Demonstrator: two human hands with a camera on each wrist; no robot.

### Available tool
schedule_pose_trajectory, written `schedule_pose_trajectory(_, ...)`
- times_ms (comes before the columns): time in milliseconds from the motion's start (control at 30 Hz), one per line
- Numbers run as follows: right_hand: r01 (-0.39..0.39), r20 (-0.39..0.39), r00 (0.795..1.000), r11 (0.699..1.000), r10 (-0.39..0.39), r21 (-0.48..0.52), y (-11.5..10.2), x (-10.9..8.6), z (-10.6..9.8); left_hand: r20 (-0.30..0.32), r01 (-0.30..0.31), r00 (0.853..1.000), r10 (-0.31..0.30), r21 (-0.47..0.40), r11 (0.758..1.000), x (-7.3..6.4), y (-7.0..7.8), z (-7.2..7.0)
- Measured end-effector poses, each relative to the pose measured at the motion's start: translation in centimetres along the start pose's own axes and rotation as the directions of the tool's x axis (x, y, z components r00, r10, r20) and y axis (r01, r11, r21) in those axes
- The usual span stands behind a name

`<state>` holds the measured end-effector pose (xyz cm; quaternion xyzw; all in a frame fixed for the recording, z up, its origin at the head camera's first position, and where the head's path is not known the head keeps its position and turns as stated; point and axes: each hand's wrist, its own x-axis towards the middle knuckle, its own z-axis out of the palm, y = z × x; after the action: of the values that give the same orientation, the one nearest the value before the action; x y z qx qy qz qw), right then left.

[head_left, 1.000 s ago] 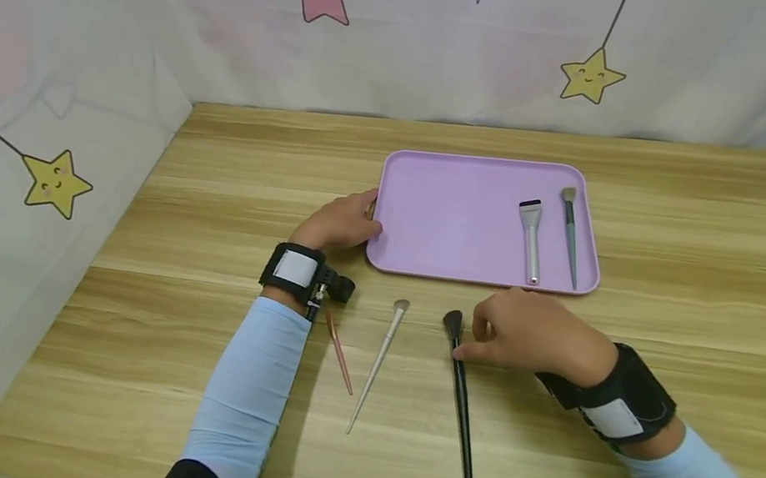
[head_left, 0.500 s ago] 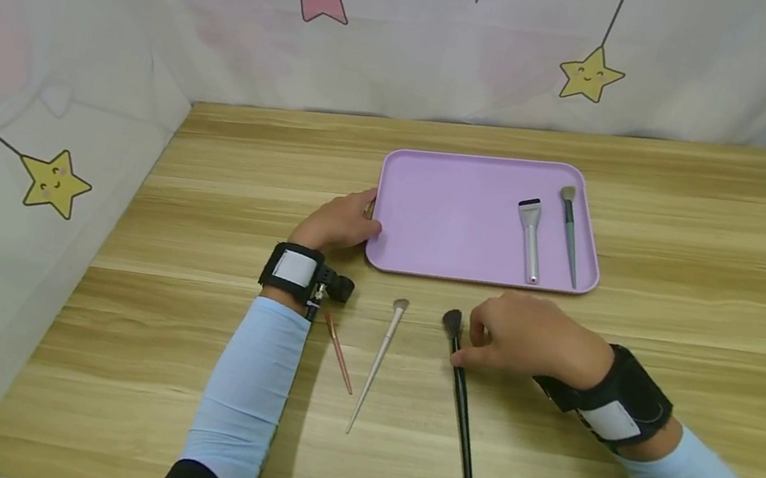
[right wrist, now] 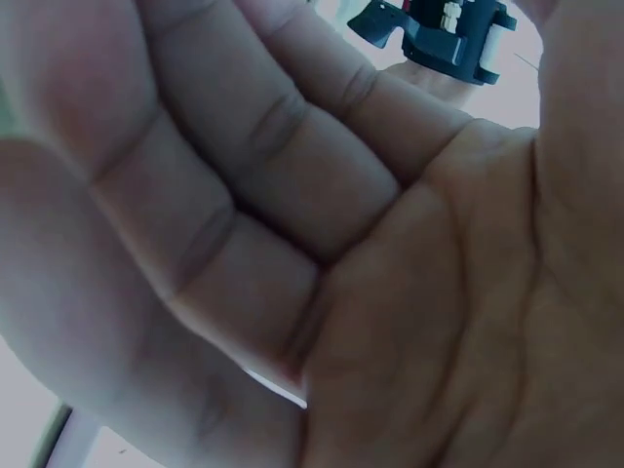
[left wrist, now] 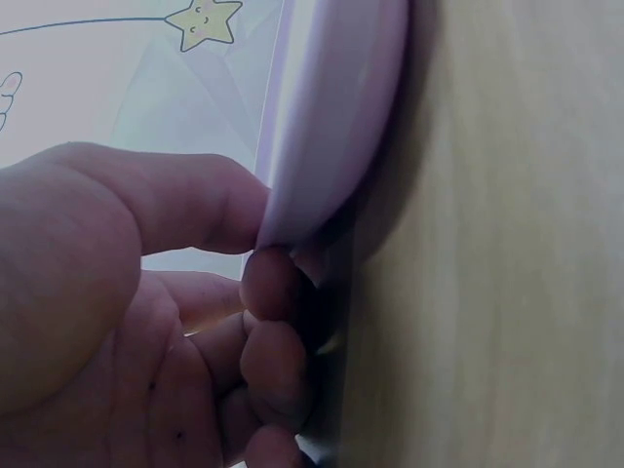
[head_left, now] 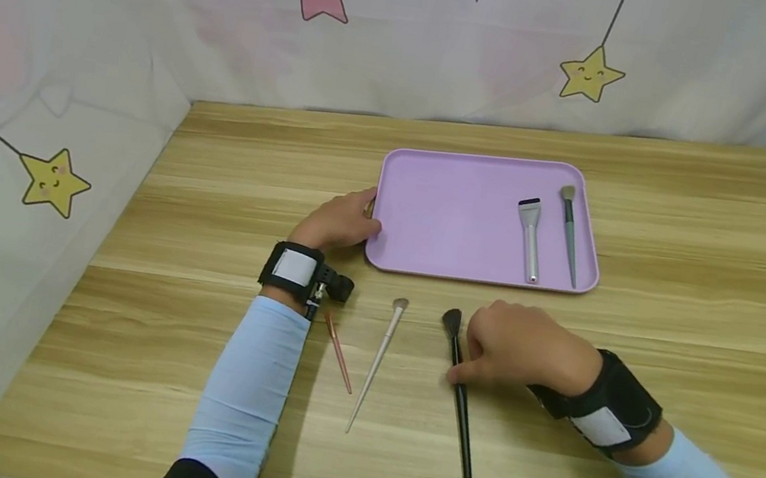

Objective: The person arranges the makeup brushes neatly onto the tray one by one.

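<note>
My left hand point(head_left: 338, 221) pinches the left rim of the lilac tray point(head_left: 448, 216). In the left wrist view the thumb lies on top of the tray wall point(left wrist: 336, 117) and curled fingers are below it. A black makeup brush point(head_left: 462, 421) lies on the table, bristles pointing away. My right hand point(head_left: 524, 347) grips its handle, the thumb crossing it just below the bristle end. The other fingertips are hidden behind the hand. In the right wrist view, curled fingers and palm fill most of the picture, and the brush is out of sight.
On the tray's right side lie a flat silver brush point(head_left: 529, 242) and a green-handled brush point(head_left: 569, 236). Between the arms, a white brush point(head_left: 377, 365) and a small pink brush point(head_left: 338, 352) lie on the wooden table point(head_left: 209, 185). A printed cloth point(head_left: 397, 64) hangs behind.
My right hand has slid a little toward me along the black makeup brush, away from the tray's front edge. My left hand, the tray and the brushes have stayed put.
</note>
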<state>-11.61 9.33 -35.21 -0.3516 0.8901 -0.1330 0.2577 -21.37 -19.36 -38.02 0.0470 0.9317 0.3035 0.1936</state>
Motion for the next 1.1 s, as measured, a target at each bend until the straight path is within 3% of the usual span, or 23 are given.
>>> schedule_pose_trajectory(667, -0.007, 0.029, 1.000, 0.999, 0.008, -0.035, -0.59, 0.28, 0.80, -0.002, -0.007, 1.000, 0.007, -0.004, 1.000, -0.05, 0.07, -0.08)
schedule_pose_trajectory(1100, 0.040, 0.007, 0.999, 0.999, -0.041, 0.026, -0.40, 0.34, 0.90, -0.009, -0.005, 1.000, 0.005, 0.012, 1.000, -0.02, 0.05, 0.05)
